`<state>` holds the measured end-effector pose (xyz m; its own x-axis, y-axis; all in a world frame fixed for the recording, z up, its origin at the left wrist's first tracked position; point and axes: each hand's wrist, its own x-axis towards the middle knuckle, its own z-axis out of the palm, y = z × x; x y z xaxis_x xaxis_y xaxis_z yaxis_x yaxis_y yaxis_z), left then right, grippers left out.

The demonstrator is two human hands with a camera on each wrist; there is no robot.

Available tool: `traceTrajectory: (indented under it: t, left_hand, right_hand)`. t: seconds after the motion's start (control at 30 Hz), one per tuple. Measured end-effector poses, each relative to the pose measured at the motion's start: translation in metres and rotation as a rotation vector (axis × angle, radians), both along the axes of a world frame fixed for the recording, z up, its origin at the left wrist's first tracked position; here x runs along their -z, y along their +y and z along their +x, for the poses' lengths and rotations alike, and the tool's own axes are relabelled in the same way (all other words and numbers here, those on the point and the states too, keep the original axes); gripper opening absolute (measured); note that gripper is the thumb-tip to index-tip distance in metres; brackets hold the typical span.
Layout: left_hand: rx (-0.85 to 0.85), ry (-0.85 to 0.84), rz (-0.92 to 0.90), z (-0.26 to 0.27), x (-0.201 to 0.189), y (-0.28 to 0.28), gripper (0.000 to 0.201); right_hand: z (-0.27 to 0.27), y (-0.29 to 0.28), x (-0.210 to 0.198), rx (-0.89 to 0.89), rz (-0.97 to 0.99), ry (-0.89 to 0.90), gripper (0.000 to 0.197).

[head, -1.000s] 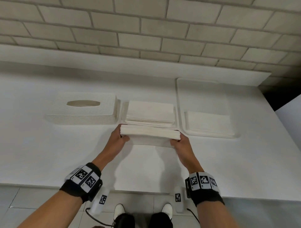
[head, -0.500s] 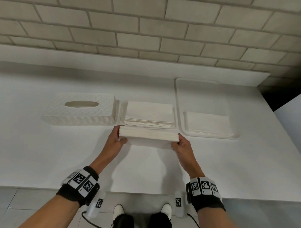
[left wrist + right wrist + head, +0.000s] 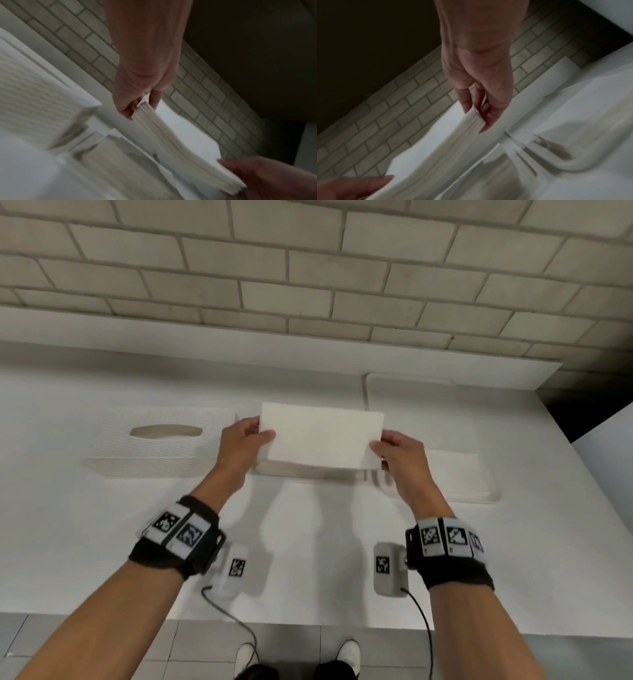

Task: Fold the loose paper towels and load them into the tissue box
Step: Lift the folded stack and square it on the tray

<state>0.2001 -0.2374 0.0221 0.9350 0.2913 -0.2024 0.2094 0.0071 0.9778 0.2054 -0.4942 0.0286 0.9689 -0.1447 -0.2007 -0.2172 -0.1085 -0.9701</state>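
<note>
I hold a thick stack of folded white paper towels point(image 3: 322, 438) in the air, above another pile of folded towels point(image 3: 308, 472) on the counter. My left hand point(image 3: 245, 436) pinches its left end point(image 3: 145, 108), thumb on top. My right hand point(image 3: 394, 450) pinches its right end point(image 3: 475, 116) the same way. The white woven tissue box point(image 3: 161, 446) with its oval slot lies on the counter just left of my left hand.
A white tray point(image 3: 479, 494) at the right holds a flat layer of loose paper towels point(image 3: 452, 470). A raised white ledge point(image 3: 274, 344) and a brick wall run along the back. The counter's near edge is by my wrists.
Both hands have lifted the held stack up off the counter and forward, over the pile behind it. Its broad top face now shows to the head camera.
</note>
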Motion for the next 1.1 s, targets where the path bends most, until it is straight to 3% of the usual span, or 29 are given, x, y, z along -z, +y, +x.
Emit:
traceTrajectory:
  t: [0.1,0.17,0.23,0.33,0.43,0.57,0.8,0.9,1.0,1.1]
  left_hand:
    - [-0.068,0.139,0.015,0.030,-0.007,-0.005,0.018]
    - [-0.115,0.243,0.072,0.043,-0.002,-0.007,0.034]
    - [-0.125,0.303,0.127,0.051,0.005,-0.008,0.038]
    - [-0.122,0.333,0.168,0.055,0.013,-0.007,0.005]
    - [-0.118,0.354,0.211,0.056,0.021,-0.005,0.019]
    - [-0.084,0.392,0.261,0.055,0.028,-0.006,0.004]
    - [-0.049,0.386,0.319,0.055,0.043,-0.006,0.005]
    - [0.027,0.377,0.308,0.055,0.048,-0.003,0.028]
    - [0.027,0.395,0.325,0.055,0.041,-0.003,0.033]
    - [0.018,0.388,0.619,0.055,0.017,-0.018,0.045]
  right_hand:
    - [0.027,0.005,-0.003,0.039,-0.053,0.052,0.021]
    - [0.038,0.009,0.006,0.074,-0.088,0.112,0.020]
    - [0.046,0.011,0.016,0.092,-0.117,0.162,0.018]
    - [0.052,0.013,0.028,0.099,-0.125,0.185,0.013]
    - [0.055,0.016,0.032,0.105,-0.125,0.209,0.012]
    - [0.056,0.021,0.037,0.117,-0.179,0.236,0.024]
    - [0.058,0.025,0.056,0.118,-0.303,0.291,0.020]
    - [0.057,0.029,0.053,0.071,-0.377,0.309,0.014]
    - [0.059,0.027,0.053,0.041,-0.392,0.295,0.019]
    - [0.063,0.012,0.043,0.086,-0.342,0.252,0.012]
